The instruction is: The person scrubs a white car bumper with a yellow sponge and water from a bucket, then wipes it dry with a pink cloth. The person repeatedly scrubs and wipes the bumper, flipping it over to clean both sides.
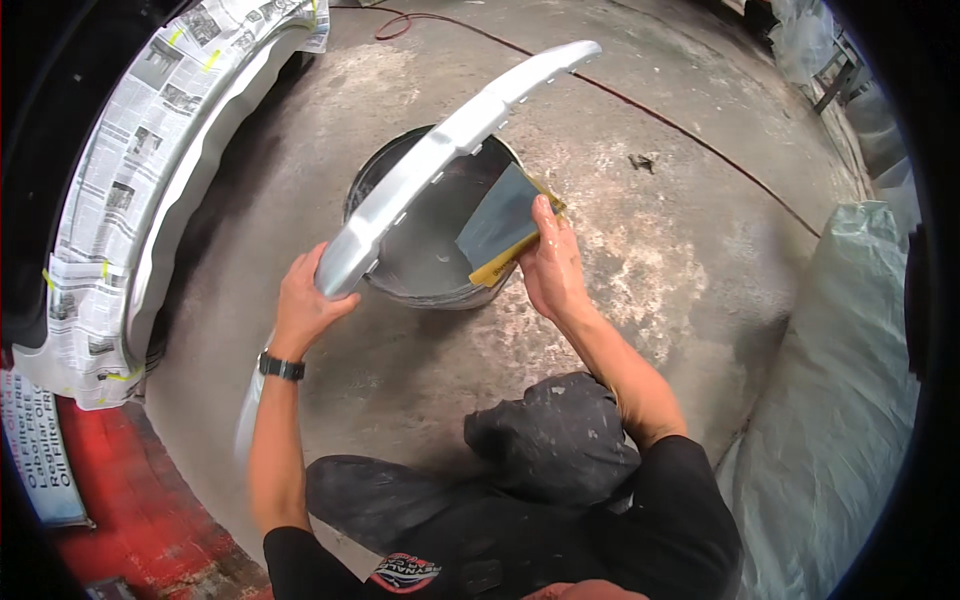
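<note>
Left hand (312, 305) clamped around long silver strip (405, 190), which slants across above bucket (440, 302) of grayish liquid. Right hand (553, 260), wet, pinches gray-and-yellow sheet (500, 220) between thumb and fingers over bucket's right side. Bucket stands on stained concrete floor (650, 290). Dark red hose (690, 133) runs beyond. Newspaper-masked panel (130, 175) at left.

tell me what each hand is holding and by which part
Left hand: the long silver strip, along its lower stretch. Right hand: the grey-and-yellow sheet, by its right edge.
</note>
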{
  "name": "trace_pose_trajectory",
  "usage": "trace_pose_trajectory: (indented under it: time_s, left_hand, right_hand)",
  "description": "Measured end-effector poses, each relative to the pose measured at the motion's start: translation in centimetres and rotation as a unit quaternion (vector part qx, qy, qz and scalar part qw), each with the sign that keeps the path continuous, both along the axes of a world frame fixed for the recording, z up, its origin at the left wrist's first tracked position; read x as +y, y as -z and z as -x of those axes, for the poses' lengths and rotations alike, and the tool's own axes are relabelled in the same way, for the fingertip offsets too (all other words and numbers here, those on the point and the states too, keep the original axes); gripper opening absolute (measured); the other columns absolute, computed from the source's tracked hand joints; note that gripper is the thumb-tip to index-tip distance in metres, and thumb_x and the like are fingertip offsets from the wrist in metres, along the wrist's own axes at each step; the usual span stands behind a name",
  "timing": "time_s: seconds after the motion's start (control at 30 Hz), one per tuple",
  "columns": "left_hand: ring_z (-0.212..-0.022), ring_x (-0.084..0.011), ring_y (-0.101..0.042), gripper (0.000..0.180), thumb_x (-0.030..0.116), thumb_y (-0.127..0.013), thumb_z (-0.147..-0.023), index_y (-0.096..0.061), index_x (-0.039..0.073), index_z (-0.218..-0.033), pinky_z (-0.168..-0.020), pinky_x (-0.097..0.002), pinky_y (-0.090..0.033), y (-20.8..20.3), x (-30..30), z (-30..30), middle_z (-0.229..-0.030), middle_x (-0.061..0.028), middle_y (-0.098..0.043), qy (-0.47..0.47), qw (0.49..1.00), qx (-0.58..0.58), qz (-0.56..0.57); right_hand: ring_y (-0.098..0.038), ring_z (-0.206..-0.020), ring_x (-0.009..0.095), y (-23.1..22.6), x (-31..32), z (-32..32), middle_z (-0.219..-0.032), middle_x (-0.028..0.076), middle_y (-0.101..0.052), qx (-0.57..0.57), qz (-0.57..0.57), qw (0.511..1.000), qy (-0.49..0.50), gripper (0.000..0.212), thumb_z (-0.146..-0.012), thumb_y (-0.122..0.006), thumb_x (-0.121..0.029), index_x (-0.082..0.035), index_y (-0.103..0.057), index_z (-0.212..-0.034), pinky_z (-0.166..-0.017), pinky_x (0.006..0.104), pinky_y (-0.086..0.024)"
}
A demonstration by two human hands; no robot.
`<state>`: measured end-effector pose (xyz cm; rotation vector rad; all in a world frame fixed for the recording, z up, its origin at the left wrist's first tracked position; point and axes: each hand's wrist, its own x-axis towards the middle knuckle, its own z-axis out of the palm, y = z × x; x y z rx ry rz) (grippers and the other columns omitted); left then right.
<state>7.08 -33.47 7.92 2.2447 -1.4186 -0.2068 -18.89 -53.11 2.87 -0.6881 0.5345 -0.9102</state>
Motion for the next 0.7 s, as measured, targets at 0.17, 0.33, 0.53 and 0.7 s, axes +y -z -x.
trace_pose_trajectory:
  time_s: [0.17,0.33,0.53,0.7]
  left_hand:
    - [-0.104,-0.0321,-0.062,0.082,0.029,-0.088,-0.063,-0.057,0.002,-0.134,-0.093,-0.0402,-0.050,0.8,-1.9,-2.9,-0.112,-0.0157,-0.063,0.060,0.994,-0.088,0.005]
    - [-0.101,-0.0279,-0.063,0.061,0.027,-0.085,-0.075,-0.062,0.003,-0.126,-0.087,-0.0382,-0.050,0.2,-2.7,0.1,-0.113,-0.0140,-0.063,0.055,0.978,-0.167,0.114]
    - [-0.083,-0.0329,-0.063,0.015,0.012,-0.062,-0.095,-0.067,-0.001,-0.096,-0.078,-0.0406,-0.050,-1.4,-8.6,8.8,-0.086,-0.0156,-0.064,0.227,0.971,0.076,0.021]
    - [-0.105,-0.0410,-0.064,0.027,0.021,-0.055,-0.097,-0.066,-0.004,-0.101,-0.087,-0.0449,-0.050,7.1,-18.7,8.4,-0.109,-0.0242,-0.068,0.281,0.908,0.113,-0.289]
  right_hand:
    - [-0.063,-0.103,0.024,3.0,-0.4,-3.8,-0.108,0.017,-0.064,0.269,0.355,0.895,-0.036,0.042,-0.103,-0.053,-0.029,0.003,-0.049,-0.131,-0.087,0.0389,-0.050]
    - [-0.069,-0.079,0.036,1.4,-1.7,-4.3,-0.082,0.024,-0.065,0.405,0.580,0.685,-0.171,0.027,-0.102,-0.054,-0.019,0.006,-0.064,-0.098,-0.074,0.0447,-0.052]
    - [-0.065,-0.072,0.021,1.6,-6.7,-5.8,-0.084,0.012,-0.069,0.281,0.424,0.850,0.134,0.027,-0.104,-0.054,-0.020,0.002,-0.069,-0.107,-0.069,0.0333,-0.052]
    - [-0.068,-0.077,0.022,2.7,-7.1,-5.6,-0.085,0.014,-0.071,0.268,0.410,0.851,0.188,0.029,-0.106,-0.051,-0.019,0.003,-0.069,-0.108,-0.071,0.0335,-0.054]
